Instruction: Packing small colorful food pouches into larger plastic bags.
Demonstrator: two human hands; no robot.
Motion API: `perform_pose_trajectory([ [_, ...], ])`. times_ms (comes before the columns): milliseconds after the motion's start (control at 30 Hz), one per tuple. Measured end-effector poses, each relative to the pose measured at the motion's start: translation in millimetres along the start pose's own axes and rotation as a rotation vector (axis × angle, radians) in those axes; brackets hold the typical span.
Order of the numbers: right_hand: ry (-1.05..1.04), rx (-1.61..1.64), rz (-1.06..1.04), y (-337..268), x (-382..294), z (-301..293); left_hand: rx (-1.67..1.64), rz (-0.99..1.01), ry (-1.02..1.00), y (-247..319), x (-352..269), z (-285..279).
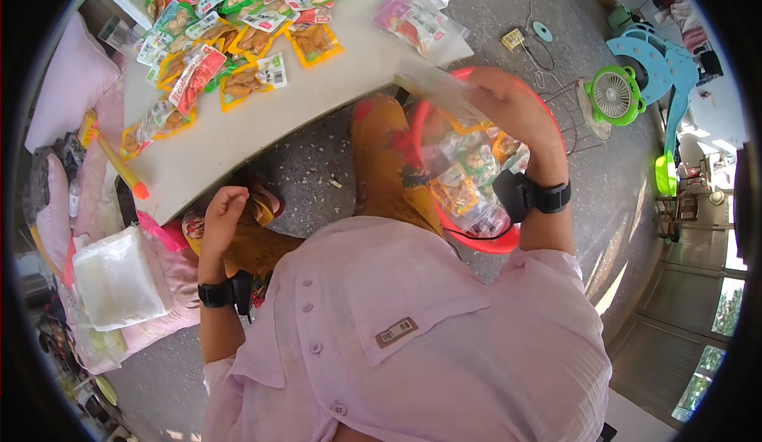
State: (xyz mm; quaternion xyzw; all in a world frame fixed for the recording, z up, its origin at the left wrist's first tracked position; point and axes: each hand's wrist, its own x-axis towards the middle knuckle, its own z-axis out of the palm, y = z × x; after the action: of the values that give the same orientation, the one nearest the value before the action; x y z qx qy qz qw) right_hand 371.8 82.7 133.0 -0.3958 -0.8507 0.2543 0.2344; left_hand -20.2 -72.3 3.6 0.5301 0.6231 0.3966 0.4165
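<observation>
My right hand [497,93] is over a red plastic basin [559,129] beside my right knee. It grips a clear plastic bag [437,84], which is blurred; what the bag holds is hard to make out. Inside the basin lie several clear bags of snack packets [467,183]. Curled and with nothing visible in it, my left hand [225,215] hovers above my left thigh, near the table's front edge. A heap of sealed food packets [256,19], with green, red and yellow edges, covers the far left of the pale table [321,93].
A filled clear bag [417,25] lies at the table's right end. To my left, a stack of clear plastic bags [122,278] rests on a pink cushion [178,275], near a yellow stick with an orange tip [122,165]. A green fan [613,96] stands right, past a cable [539,55].
</observation>
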Motion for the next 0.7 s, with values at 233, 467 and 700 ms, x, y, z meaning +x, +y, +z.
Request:
perform_pose_trajectory([
  [233,-0.052,-0.058,0.364,94.3,-33.6,-4.9,0.224,-0.165,0.004,-45.4,-7.3,1.9],
  [467,-0.113,-0.462,0.370,247.8,-89.9,64.6,0.250,-0.123,0.038,-59.9,-6.9,0.3],
  [700,-0.054,-0.618,0.463,204.5,-111.5,123.1,0.279,-0.094,0.072,-65.0,-9.9,2.6],
])
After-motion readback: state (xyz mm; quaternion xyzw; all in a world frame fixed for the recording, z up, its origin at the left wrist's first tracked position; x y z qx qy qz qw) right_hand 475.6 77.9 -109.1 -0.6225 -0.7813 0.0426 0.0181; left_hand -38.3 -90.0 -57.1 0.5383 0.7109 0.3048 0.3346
